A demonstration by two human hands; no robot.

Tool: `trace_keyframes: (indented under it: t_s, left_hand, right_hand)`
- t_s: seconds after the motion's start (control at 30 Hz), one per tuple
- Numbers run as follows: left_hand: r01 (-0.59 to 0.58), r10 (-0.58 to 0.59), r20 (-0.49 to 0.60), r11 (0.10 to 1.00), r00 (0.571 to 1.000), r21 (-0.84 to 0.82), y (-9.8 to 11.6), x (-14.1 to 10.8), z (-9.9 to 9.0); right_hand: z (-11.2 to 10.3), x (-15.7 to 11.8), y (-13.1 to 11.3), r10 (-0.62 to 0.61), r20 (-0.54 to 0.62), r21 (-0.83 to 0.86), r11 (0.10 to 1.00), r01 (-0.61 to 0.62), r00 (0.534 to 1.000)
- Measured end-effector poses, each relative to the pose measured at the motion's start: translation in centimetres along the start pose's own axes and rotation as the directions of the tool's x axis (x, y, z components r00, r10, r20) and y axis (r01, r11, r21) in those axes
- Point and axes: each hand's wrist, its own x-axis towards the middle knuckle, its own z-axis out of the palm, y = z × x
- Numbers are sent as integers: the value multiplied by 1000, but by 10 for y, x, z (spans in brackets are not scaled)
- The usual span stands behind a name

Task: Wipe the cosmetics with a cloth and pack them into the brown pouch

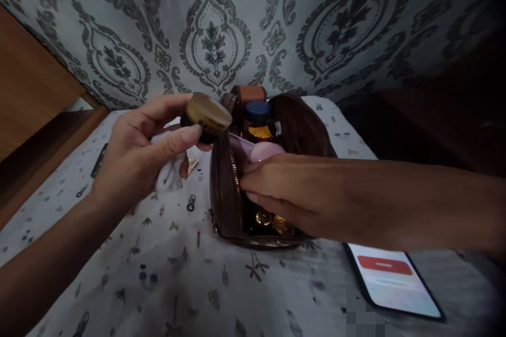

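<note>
My left hand [138, 142] grips a small round jar [208, 116] with a gold-coloured lid, tilted beside the bag's left edge. A white cloth [169, 171] is also tucked in its fingers. My right hand [276, 181] reaches down into an open brown zippered bag [223, 195]; its fingertips are partly hidden, so what they hold, if anything, cannot be made out. Inside the bag stands a bottle with a dark blue cap [258, 111]. A pink rounded item [266, 151] lies just behind my right hand, and gold-capped items [281, 224] lie below it.
The bag rests on a white printed sheet [177, 274]. A phone with a lit screen [395, 279] lies at the front right. Behind hangs a grey patterned curtain or wall covering [213, 37]. Wooden furniture [35, 79] stands at the left.
</note>
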Motion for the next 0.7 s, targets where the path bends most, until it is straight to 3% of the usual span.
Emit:
trace_keyframes:
  t_s: [0.1, 0.17, 0.37, 0.5, 0.6, 0.7]
  left_hand:
    - [52, -53, -11, 997, 999, -52, -4, -8, -6]
    - [90, -92, -16, 991, 996, -98, -6, -14, -9]
    - [143, -148, -18, 976, 989, -167, -14, -31, -20]
    - [195, -209, -66, 965, 976, -177, -19, -40, -28]
    - [242, -260, -86, 954, 962, -177, -21, -45, -33]
    - [255, -269, -66, 952, 961, -172, -22, -48, -34]
  right_hand:
    - [-2, 12, 0, 104, 149, -8, 995, -104, 983]
    - [-2, 20, -2, 172, 179, -15, 985, -173, 969]
    - [3, 34, -7, 117, 209, 29, 992, -125, 971]
    - [3, 34, -14, 144, 176, 106, 981, -164, 974]
    - [5, 32, -14, 153, 175, 74, 983, -168, 973]
    - [13, 32, -4, 214, -4, 7, 977, -214, 977]
